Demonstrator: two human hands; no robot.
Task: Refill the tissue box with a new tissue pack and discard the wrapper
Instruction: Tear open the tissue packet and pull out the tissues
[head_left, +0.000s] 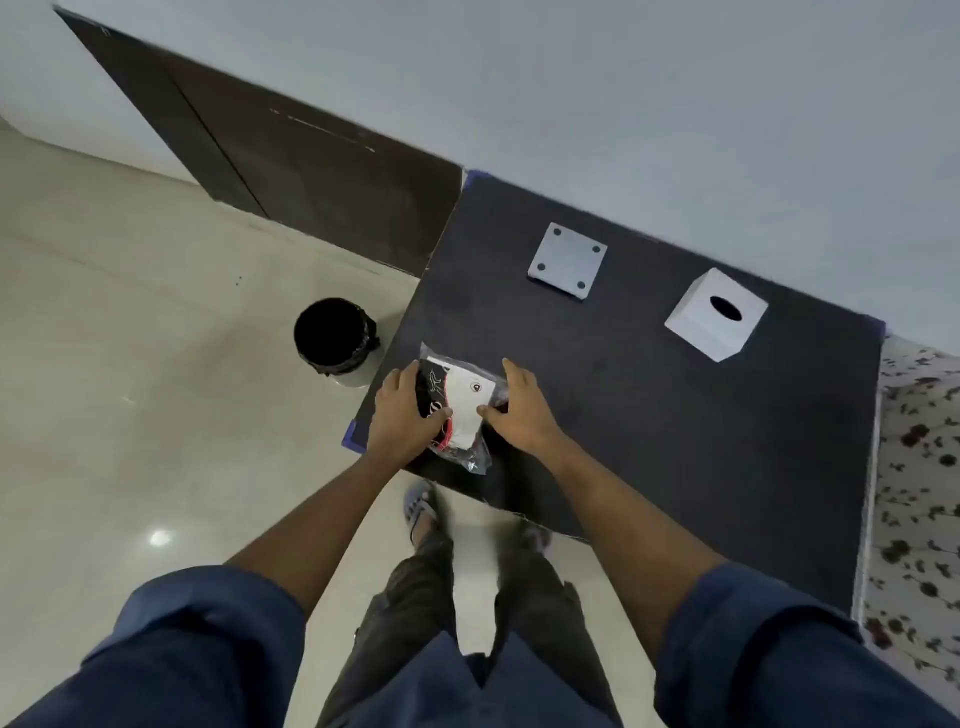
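Note:
A tissue pack (464, 402) in a clear, black and white wrapper lies near the front left corner of the dark table (649, 415). My left hand (402, 413) grips its left side and my right hand (519, 410) grips its right side, thumbs on top. The white cube tissue box (716, 314), with an oval slot on top, stands at the table's far right. Its flat white base plate (568, 260), with a dark dot at each corner, lies apart from it at the far middle.
A small bin with a black liner (335, 338) stands on the pale tiled floor just left of the table. A dark door (291, 156) is behind it. A flowered fabric (919, 493) lies to the right of the table. My feet are at the table's front edge.

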